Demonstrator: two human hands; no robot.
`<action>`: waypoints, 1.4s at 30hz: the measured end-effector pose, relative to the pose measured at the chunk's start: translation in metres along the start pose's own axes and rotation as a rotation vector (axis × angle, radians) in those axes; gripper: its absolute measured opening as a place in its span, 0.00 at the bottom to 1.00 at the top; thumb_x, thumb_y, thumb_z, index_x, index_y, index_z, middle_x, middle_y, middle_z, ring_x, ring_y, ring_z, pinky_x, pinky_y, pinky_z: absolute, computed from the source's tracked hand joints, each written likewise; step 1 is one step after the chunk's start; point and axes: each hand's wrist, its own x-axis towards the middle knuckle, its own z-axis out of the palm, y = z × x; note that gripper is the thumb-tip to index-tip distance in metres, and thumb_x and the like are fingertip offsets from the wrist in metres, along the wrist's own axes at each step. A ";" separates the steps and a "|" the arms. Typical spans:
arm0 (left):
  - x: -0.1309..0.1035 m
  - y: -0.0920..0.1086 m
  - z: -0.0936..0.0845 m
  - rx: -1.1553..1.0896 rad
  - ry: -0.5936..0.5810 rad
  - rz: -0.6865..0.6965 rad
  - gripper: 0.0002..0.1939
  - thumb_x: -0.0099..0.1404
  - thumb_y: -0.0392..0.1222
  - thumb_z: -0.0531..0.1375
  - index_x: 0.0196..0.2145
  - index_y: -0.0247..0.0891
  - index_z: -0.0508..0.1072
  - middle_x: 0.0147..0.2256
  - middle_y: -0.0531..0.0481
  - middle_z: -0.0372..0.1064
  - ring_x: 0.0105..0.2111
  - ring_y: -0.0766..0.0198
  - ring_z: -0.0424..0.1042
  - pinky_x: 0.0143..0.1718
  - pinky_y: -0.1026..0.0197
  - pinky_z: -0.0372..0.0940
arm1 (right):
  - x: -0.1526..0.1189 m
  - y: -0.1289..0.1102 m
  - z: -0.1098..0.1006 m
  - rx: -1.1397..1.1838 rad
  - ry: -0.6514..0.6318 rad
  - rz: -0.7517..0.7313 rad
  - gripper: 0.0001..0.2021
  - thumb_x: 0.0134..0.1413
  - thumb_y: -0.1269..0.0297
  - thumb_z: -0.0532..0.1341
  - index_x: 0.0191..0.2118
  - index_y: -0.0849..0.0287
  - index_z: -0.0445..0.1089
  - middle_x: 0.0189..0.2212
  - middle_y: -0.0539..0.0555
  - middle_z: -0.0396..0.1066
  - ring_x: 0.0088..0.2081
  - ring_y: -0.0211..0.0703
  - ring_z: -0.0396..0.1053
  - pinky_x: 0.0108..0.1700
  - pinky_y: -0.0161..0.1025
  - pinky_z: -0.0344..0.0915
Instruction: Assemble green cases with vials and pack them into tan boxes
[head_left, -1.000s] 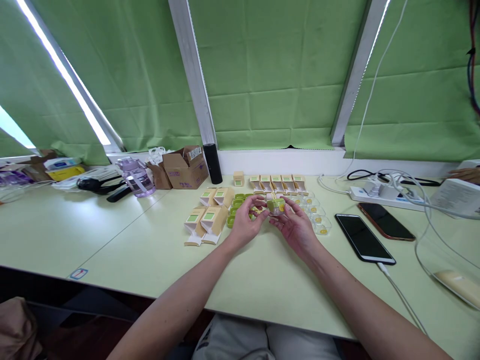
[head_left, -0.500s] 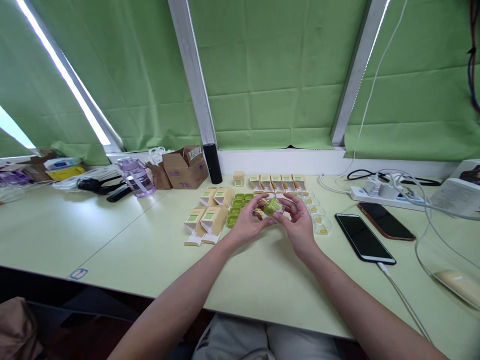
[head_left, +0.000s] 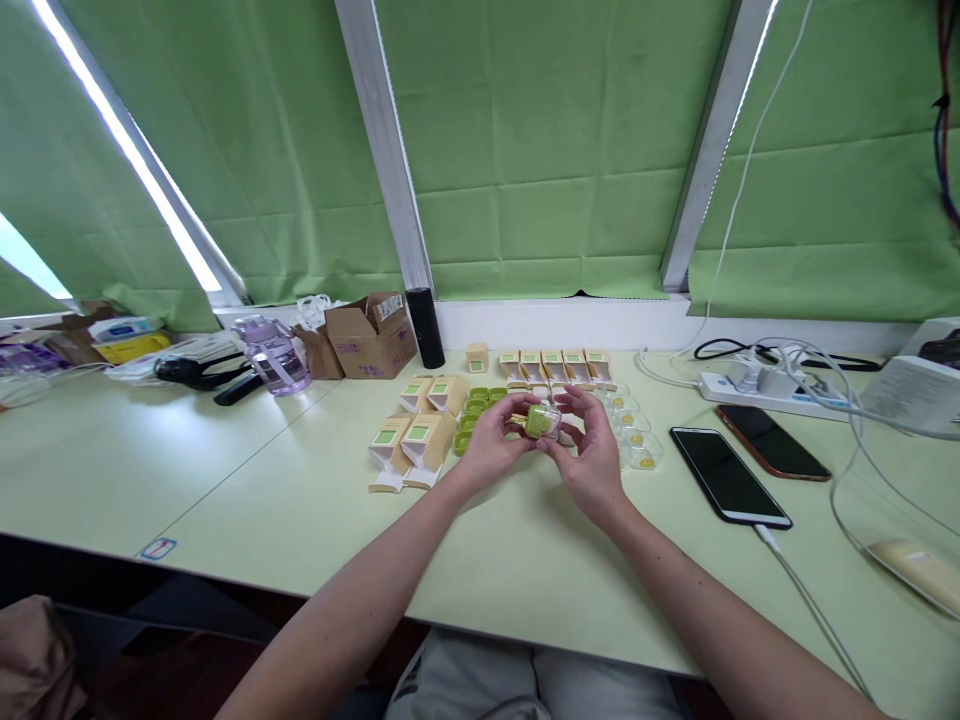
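Between both hands, just above the table, is a small green container with a clear part [head_left: 541,421]. My left hand [head_left: 493,440] has its fingers closed round the green side, on the left. From the right, my right hand [head_left: 592,465] pinches the clear side with thumb and fingers. Left of my left hand lie rows of small green plastic trays [head_left: 473,408], partly hidden by it. Clear plastic pieces with yellow centres [head_left: 636,439] lie right of my right hand. Several open beige cartons with green labels [head_left: 426,440] stand farther left.
Behind my hands stands a row of beige cartons [head_left: 555,368], with a single carton [head_left: 477,357] to its left. Two phones [head_left: 727,475] [head_left: 772,442] and a power strip [head_left: 795,398] with cables lie right. A cardboard box [head_left: 373,345], black cylinder [head_left: 426,328] and purple bottle [head_left: 274,355] stand back left.
The small container has turned in my fingers, so its green part now faces left and its clear part right. My right hand has shifted slightly left.
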 end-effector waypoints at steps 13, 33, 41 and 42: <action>0.000 0.007 -0.018 0.341 0.048 0.046 0.27 0.55 0.37 0.74 0.53 0.43 0.79 0.51 0.44 0.77 0.49 0.52 0.75 0.54 0.48 0.71 | 0.006 0.000 -0.013 -0.074 0.170 -0.062 0.26 0.56 0.60 0.67 0.60 0.47 0.64 0.51 0.56 0.67 0.53 0.51 0.66 0.49 0.47 0.70; -0.005 0.015 -0.011 0.926 -0.350 0.194 0.20 0.54 0.45 0.75 0.45 0.42 0.82 0.40 0.43 0.79 0.44 0.44 0.70 0.47 0.46 0.60 | 0.008 -0.001 -0.012 -0.062 0.233 -0.019 0.21 0.57 0.56 0.66 0.55 0.50 0.66 0.44 0.54 0.69 0.46 0.48 0.68 0.43 0.43 0.66; -0.005 0.018 -0.008 1.052 -0.443 0.134 0.21 0.58 0.49 0.72 0.48 0.41 0.80 0.43 0.43 0.80 0.47 0.45 0.69 0.49 0.46 0.60 | 0.008 -0.001 -0.012 -0.076 0.223 -0.021 0.21 0.58 0.57 0.65 0.55 0.52 0.66 0.44 0.54 0.69 0.46 0.48 0.68 0.43 0.43 0.67; -0.006 0.020 -0.008 1.063 -0.458 0.120 0.21 0.59 0.50 0.72 0.49 0.41 0.80 0.44 0.44 0.79 0.48 0.45 0.69 0.50 0.45 0.60 | 0.008 -0.002 -0.012 -0.075 0.223 -0.020 0.21 0.58 0.57 0.65 0.55 0.52 0.66 0.44 0.54 0.69 0.46 0.48 0.68 0.43 0.43 0.67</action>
